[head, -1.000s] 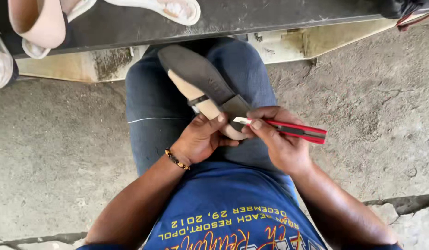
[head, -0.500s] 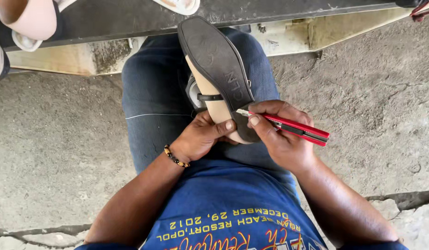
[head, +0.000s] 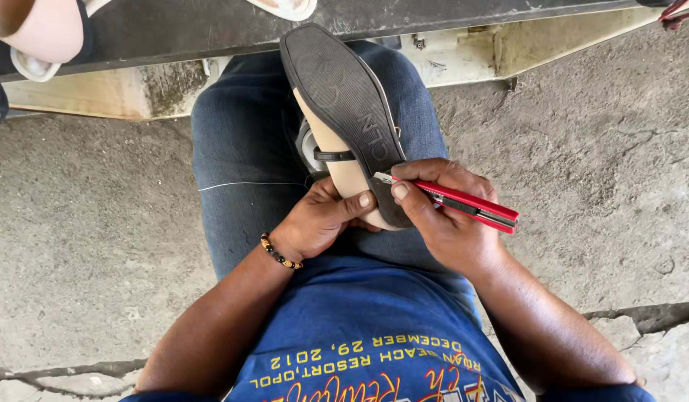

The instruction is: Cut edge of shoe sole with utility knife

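A flat shoe (head: 343, 104) with a dark grey sole and beige upper lies sole-up over my lap, toe pointing away. My left hand (head: 322, 222), with a beaded bracelet at the wrist, grips its near end, thumb on the beige side. My right hand (head: 441, 216) holds a red utility knife (head: 463, 202). The knife's blade tip touches the sole edge near my left thumb.
I sit on rough concrete (head: 91, 223) in blue jeans and a blue shirt. A dark bench edge (head: 210, 30) runs across the top with a wooden beam (head: 99, 93) under it. Pale shoes (head: 39, 37) rest on the bench at top left.
The shoe has turned so more of its dark sole faces up and stands nearer the camera. My hands and the knife stay in nearly the same place at the sole's near end.
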